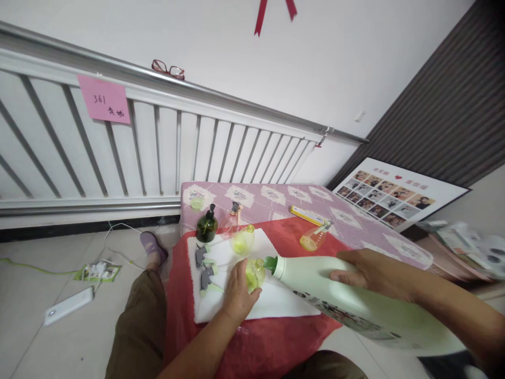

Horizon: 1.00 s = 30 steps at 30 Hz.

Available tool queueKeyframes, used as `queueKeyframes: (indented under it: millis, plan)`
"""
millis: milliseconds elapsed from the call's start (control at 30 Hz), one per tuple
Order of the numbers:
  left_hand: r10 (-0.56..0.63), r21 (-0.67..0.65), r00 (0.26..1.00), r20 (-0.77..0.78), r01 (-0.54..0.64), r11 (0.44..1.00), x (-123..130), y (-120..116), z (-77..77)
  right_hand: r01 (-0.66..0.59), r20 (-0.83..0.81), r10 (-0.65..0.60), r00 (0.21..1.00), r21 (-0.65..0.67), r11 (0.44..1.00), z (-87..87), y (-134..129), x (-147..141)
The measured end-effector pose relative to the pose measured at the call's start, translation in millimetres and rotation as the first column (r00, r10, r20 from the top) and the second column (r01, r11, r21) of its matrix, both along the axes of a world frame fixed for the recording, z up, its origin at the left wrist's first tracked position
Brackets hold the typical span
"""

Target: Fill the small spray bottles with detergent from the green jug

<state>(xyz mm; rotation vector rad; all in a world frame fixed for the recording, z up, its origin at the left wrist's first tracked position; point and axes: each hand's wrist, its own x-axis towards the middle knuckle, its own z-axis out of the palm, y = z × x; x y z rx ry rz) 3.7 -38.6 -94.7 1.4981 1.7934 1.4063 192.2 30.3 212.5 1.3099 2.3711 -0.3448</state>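
My left hand is closed round a small yellow transparent bottle on a white cloth. My right hand grips a large pale green jug by its handle, tilted sideways. The jug's green spout touches or nearly touches the small bottle's mouth. Behind that bottle stands another yellow bottle. Two grey spray heads lie at the cloth's left side. Beyond the cloth are a dark green pump bottle and a pinkish clear spray bottle.
An orange-yellow spray bottle and a yellow-and-white box rest farther right on the table. A radiator runs behind, with glasses on its pipe. A power strip lies on the floor.
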Motion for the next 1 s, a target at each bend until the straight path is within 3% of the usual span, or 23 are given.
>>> queueKeyframes:
  millis: [1000]
  plan:
    - [0.002,0.022,1.0,0.005,-0.002,1.0,-0.6,-0.8,-0.2,0.003,0.005,-0.003,1.0,0.008,1.0,1.0,-0.4,-0.6]
